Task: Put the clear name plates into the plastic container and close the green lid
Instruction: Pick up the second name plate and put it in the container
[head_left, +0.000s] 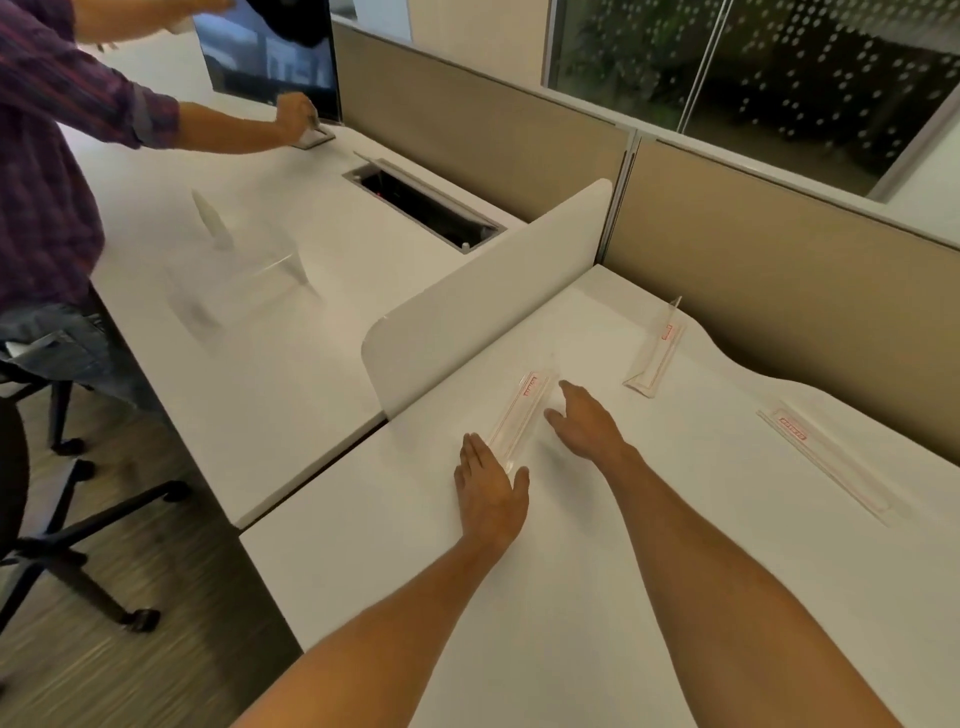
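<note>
Here, three clear name plates on the white desk (571, 597). Nearest name plate (521, 415) (red lettering at its far end) lies between both hands. Left hand (491, 491) flat, fingers spread, thumb touching the plate's near end. Right hand (587, 423) open, fingertips beside its far end; no grasp. Second plate (655, 353) and third plate (826, 460) lie well apart to the right.

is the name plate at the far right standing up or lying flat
Lying flat. The far right plate rests with its broad face on the desk, its red label facing up, unlike the back plate, which stands tent-like.
</note>
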